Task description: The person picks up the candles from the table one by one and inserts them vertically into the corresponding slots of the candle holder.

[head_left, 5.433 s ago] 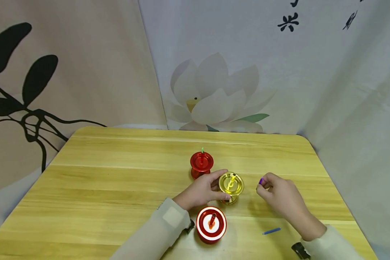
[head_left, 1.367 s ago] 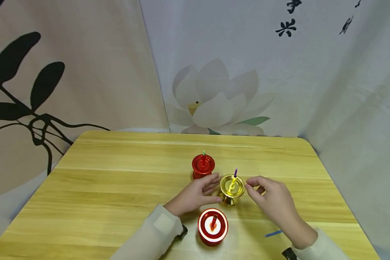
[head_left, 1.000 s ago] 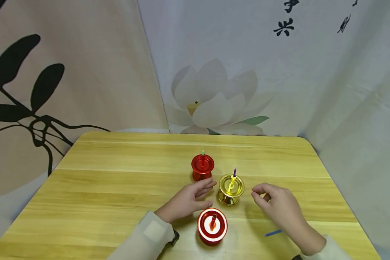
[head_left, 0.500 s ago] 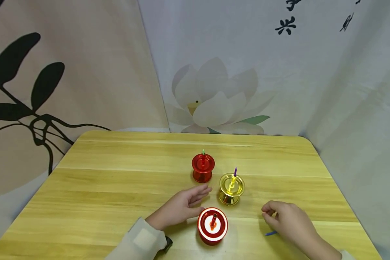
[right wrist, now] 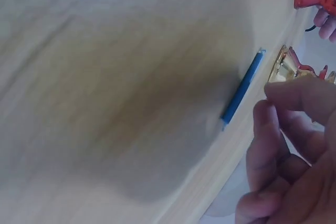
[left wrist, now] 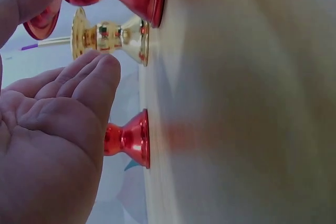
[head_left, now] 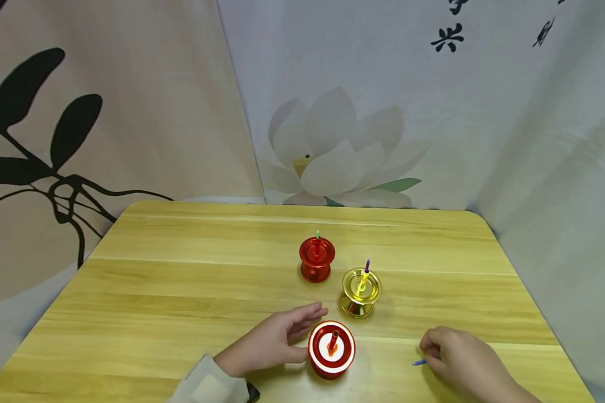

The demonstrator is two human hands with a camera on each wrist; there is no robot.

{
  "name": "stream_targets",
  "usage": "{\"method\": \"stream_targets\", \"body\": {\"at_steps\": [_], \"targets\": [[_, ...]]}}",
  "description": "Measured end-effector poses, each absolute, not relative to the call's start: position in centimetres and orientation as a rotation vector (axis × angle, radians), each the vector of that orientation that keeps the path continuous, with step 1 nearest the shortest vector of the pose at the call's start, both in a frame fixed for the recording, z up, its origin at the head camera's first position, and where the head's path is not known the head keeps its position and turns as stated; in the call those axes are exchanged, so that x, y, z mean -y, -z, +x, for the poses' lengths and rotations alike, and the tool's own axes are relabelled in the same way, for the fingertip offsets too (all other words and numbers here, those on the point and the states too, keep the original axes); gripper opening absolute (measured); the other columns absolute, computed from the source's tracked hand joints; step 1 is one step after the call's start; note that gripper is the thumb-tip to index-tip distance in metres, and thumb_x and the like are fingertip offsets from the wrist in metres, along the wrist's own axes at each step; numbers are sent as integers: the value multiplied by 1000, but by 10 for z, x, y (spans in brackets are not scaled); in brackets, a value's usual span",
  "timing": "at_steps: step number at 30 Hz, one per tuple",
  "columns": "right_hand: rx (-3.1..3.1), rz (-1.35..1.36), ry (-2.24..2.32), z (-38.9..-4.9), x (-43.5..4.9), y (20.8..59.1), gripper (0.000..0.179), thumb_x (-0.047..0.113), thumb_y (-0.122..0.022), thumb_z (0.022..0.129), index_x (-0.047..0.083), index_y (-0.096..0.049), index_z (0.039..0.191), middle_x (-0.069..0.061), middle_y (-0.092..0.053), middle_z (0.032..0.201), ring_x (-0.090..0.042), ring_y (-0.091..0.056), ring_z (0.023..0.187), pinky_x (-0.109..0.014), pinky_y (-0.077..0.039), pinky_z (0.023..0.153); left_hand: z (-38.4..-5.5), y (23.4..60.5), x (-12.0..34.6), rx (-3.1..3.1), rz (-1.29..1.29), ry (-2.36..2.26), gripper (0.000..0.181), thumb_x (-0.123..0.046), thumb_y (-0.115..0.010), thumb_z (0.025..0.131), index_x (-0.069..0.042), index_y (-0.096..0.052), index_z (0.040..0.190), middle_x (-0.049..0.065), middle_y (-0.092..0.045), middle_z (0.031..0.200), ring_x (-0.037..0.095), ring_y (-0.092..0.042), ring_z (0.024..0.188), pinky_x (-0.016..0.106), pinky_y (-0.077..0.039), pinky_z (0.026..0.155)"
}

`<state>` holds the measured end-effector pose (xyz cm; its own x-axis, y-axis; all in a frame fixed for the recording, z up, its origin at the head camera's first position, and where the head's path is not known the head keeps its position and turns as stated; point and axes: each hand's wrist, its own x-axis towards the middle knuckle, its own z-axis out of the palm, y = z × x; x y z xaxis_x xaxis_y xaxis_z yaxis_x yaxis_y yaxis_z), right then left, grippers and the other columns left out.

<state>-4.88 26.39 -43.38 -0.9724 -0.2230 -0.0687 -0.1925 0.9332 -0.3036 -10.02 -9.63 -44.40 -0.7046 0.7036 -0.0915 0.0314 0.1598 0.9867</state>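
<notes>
My left hand (head_left: 267, 344) is beside the front red candle holder (head_left: 331, 370), fingers extended past its left side and thumb at its rim. Whether the thumb touches is unclear. In the right wrist view, a thin blue candle (right wrist: 242, 88) lies on the table, a little apart from the fingertips of my right hand (right wrist: 291, 145). That hand holds nothing; its fingers are loosely bent. A gold candle holder (head_left: 357, 308) stands behind the front red one, bearing a purple candle (head_left: 367, 266). Farther back, another red candle holder (head_left: 316, 272) has a small green candle (head_left: 317, 234).
The wooden table (head_left: 181, 268) has rounded far corners. Behind it hangs a pale cloth backdrop (head_left: 358, 56) printed with a lotus, dark leaves and characters. The three holders stand close together near the table's middle.
The purple candle, earlier in my right fingers, now stands in the gold holder. My left hand has let go of that holder and moved toward the front red one; my right hand moved to the blue candle.
</notes>
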Motion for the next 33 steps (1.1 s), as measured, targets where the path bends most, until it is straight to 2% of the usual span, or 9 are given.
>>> {"method": "stream_targets", "body": {"at_steps": [9,14,20,24,29,33], "targets": [[-2912,-286,386,-48,-266,441,20,12,-78,76,29,-68,77,22,-54,74,3,-45,65,-22,-46,58,-95,447,94,-1804,746,-1625,88,-2,-78,84,3,-27,156,17,-36,159,12,-42,141,19,-36,111],[-2953,-273,348,-47,-266,443,22,11,-77,74,30,-68,74,20,-60,75,4,-50,66,-23,-49,58,-92,446,89,-1747,752,-1664,94,-4,-84,80,3,-27,156,16,-38,157,13,-43,140,23,-37,112],[-2993,-311,340,-48,-263,445,23,12,-78,72,31,-64,71,21,-51,72,3,-44,62,-23,-44,54,-89,444,84,-1766,760,-1677,92,-6,-86,79,-8,-35,156,11,-46,153,13,-50,134,30,-43,110],[-3014,-376,432,-48,-261,445,23,13,-79,77,26,-61,73,19,-47,72,3,-41,62,-22,-44,54,-87,444,82,-1780,756,-1675,89,-6,-86,79,-15,-39,154,5,-52,148,13,-53,129,30,-47,107],[-3007,-422,587,-50,-257,443,19,15,-79,83,21,-62,78,17,-48,73,3,-43,65,-22,-46,57,-88,445,82,-1803,758,-1663,88,-8,-86,80,-17,-39,154,1,-53,146,13,-54,128,29,-47,106],[-3004,-477,698,-50,-253,441,18,9,-77,85,19,-62,82,17,-47,74,5,-42,65,-20,-44,56,-88,445,82,-1816,754,-1649,88,-10,-85,81,-16,-39,155,1,-54,145,12,-55,128,26,-47,105]]}}
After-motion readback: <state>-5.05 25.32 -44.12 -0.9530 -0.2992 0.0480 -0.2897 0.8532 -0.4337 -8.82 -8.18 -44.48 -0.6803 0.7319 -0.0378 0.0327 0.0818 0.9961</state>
